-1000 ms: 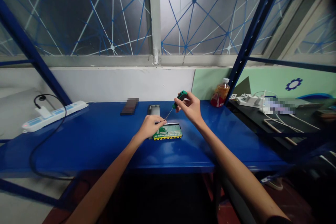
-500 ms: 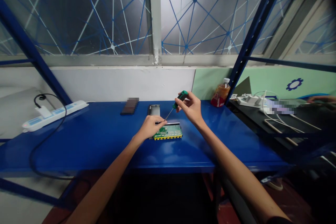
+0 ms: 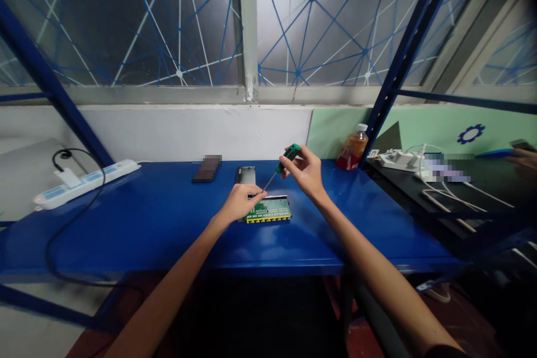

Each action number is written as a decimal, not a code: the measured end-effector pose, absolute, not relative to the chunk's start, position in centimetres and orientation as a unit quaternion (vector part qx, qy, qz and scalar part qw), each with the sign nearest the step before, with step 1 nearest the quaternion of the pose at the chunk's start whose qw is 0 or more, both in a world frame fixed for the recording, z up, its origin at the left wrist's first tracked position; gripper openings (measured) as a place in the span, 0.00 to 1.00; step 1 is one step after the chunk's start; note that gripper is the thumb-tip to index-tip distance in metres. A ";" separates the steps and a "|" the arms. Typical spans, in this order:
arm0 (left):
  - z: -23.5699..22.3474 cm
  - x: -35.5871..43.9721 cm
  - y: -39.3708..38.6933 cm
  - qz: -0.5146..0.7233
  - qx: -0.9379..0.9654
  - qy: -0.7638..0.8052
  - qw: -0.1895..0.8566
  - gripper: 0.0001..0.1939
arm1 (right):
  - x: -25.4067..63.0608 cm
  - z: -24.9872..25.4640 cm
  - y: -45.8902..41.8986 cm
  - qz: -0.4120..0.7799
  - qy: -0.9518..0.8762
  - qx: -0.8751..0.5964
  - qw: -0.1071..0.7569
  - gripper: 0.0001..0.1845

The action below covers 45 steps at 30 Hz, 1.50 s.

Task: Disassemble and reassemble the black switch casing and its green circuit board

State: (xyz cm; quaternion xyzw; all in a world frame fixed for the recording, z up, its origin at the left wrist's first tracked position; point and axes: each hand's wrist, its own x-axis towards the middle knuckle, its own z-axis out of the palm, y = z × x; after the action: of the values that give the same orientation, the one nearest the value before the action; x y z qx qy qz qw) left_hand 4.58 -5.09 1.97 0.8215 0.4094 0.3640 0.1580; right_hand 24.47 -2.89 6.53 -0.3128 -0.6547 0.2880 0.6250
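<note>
My right hand (image 3: 308,172) grips a screwdriver (image 3: 287,158) by its green and black handle, with the thin shaft slanting down to the left. The shaft's tip meets the fingertips of my left hand (image 3: 239,201). Those fingers are pinched together, and whatever is between them is too small to make out. Under and beside my left fingers lies a green circuit board (image 3: 271,210) with a row of yellow parts along its near edge and a dark strip at its far edge. A grey metal piece (image 3: 246,175) extends behind my left hand, partly covered by it.
A dark, partly blurred phone-like slab (image 3: 206,170) lies farther back on the blue table (image 3: 159,218). At the left is a white power strip (image 3: 88,183) with a black cable. A drink bottle (image 3: 353,148) stands back right. Another person's hand (image 3: 526,158) shows at the right edge.
Both my hands and the screwdriver stay almost still. At the right edge, another person's hand has come into view, now with a dark object by it.
</note>
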 end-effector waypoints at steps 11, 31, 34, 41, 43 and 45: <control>2.1 4.5 -5.2 0.364 0.824 0.404 0.159 0.11 | 24.4 6.8 -3.7 0.274 -0.669 -0.318 0.613 0.20; 2.2 4.5 -5.1 0.354 0.835 0.391 0.158 0.07 | 23.5 6.7 -4.4 0.257 -0.692 -0.325 0.591 0.17; 2.8 4.4 -5.2 0.357 0.825 0.408 0.163 0.11 | 23.1 6.7 -4.4 0.257 -0.689 -0.331 0.591 0.18; 4.0 2.7 -5.3 0.389 0.802 0.406 0.203 0.11 | 21.0 7.5 -3.4 0.260 -0.699 -0.333 0.577 0.19; 4.1 2.1 -5.3 0.393 0.798 0.411 0.201 0.10 | 20.2 7.8 -3.1 0.256 -0.709 -0.324 0.571 0.18; 4.3 1.7 -5.3 0.385 0.799 0.419 0.195 0.10 | 19.4 8.1 -2.9 0.248 -0.729 -0.313 0.556 0.17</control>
State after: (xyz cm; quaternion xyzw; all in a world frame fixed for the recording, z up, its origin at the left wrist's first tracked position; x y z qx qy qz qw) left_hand 1.68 -5.26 4.27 0.7986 0.4191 0.3854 0.1953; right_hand 19.39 -2.91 8.08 -0.3132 -0.7288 0.2478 0.5561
